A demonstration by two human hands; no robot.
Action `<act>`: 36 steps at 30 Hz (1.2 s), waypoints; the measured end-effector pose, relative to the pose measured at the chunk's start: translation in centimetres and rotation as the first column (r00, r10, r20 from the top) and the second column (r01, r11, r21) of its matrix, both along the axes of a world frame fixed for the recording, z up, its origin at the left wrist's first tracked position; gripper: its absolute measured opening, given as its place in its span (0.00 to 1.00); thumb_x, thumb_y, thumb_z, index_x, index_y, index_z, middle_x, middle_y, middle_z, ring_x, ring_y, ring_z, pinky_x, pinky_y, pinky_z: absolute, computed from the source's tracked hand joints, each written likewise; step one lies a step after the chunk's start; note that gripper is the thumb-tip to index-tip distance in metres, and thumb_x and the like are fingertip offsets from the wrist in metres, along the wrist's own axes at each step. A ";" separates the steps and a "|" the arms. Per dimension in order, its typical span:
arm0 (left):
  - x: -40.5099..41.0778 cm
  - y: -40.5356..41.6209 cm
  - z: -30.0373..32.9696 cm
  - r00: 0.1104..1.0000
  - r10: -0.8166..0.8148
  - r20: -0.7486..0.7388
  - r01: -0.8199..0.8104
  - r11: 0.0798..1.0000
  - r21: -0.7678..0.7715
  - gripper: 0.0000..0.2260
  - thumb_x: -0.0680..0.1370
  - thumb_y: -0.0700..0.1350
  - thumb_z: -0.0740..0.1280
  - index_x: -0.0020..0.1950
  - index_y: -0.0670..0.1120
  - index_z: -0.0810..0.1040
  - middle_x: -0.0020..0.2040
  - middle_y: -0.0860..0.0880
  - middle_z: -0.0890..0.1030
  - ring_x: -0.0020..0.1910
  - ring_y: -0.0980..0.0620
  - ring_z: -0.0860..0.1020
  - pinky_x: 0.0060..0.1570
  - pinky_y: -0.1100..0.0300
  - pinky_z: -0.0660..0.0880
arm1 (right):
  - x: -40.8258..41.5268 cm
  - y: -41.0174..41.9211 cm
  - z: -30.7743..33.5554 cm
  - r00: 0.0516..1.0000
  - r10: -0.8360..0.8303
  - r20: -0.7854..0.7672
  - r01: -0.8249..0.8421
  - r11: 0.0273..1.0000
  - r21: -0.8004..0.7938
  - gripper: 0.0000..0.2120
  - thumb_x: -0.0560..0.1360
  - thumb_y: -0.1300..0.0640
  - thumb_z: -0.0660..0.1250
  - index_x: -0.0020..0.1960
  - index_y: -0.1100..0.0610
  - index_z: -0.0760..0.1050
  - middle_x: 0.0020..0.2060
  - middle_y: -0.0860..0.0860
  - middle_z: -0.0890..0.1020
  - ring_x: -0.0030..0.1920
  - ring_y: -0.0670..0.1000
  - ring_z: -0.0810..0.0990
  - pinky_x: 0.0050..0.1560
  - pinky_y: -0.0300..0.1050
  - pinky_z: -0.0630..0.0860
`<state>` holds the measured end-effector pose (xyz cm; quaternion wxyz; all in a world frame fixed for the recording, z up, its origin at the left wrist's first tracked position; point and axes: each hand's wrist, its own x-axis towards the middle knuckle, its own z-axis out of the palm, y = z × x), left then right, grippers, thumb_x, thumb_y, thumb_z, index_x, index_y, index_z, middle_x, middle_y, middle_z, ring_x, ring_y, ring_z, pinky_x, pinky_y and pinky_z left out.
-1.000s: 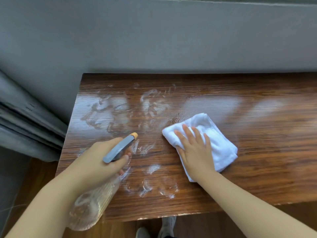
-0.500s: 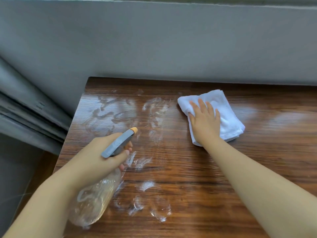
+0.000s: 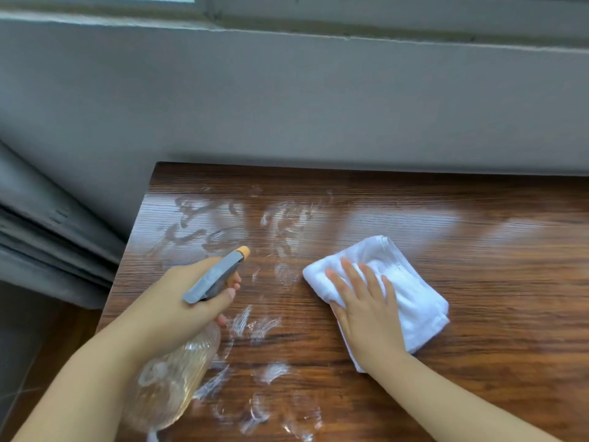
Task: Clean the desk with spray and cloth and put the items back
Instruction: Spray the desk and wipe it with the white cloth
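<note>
Cloth (image 3: 411, 291), one white folded square, lay on the desk (image 3: 478, 250) well in from its left edge and roughly midway between the far and near edges. The right hand (image 3: 366, 307) pressed flat on it with fingers straight and spread, probably so the whole pad would bear on the wood while wiping. One spray bottle (image 3: 178, 371), clear-bodied with a grey trigger head and orange nozzle, was held above the near left corner. The left hand (image 3: 165, 311) was clenched round its neck, a fingertip by the trigger, nozzle aimed toward the far edge, seemingly ready for another squirt. White streaks of spray (image 3: 255, 323) lay scattered between the left edge and the cloth, too many and too smeared to count, so wiping looked unfinished. Nothing else stood on the desk in view.
</note>
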<state>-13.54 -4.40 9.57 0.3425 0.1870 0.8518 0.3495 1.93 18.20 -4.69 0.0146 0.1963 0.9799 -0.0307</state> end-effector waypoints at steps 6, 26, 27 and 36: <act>-2.4 0.4 -0.5 1.000 -0.028 -0.006 0.028 0.999 -0.018 0.05 0.79 0.44 0.68 0.49 0.55 0.80 0.46 0.54 0.85 0.37 0.53 0.85 0.50 0.47 0.81 | -9.7 2.4 0.3 0.998 -0.058 0.009 0.058 0.997 -0.056 0.23 0.80 0.46 0.46 0.73 0.45 0.63 0.75 0.48 0.62 0.75 0.55 0.60 0.70 0.58 0.51; -4.5 2.9 -0.4 0.992 -0.113 -0.052 0.107 0.988 -0.109 0.08 0.80 0.47 0.65 0.52 0.42 0.75 0.41 0.45 0.83 0.34 0.58 0.85 0.50 0.45 0.79 | -5.1 5.9 -0.6 0.960 -0.248 -0.133 0.243 0.969 -0.050 0.23 0.79 0.46 0.49 0.68 0.50 0.70 0.71 0.51 0.70 0.69 0.56 0.66 0.66 0.60 0.62; -4.5 2.9 -0.4 0.991 -0.119 -0.060 0.112 0.988 -0.102 0.07 0.80 0.47 0.65 0.52 0.43 0.76 0.41 0.45 0.83 0.34 0.58 0.85 0.49 0.44 0.79 | -4.4 5.5 -0.6 0.960 -0.240 -0.143 0.237 0.971 -0.040 0.22 0.79 0.46 0.50 0.68 0.50 0.71 0.70 0.51 0.71 0.69 0.56 0.66 0.66 0.59 0.61; -4.7 2.7 -0.4 0.988 -0.135 -0.077 0.124 0.983 -0.133 0.04 0.80 0.47 0.65 0.46 0.48 0.76 0.40 0.48 0.83 0.34 0.58 0.84 0.40 0.56 0.78 | -2.0 2.9 -0.5 0.990 -0.082 -0.114 0.086 0.996 0.035 0.21 0.77 0.49 0.53 0.69 0.47 0.65 0.70 0.51 0.70 0.69 0.57 0.67 0.66 0.59 0.61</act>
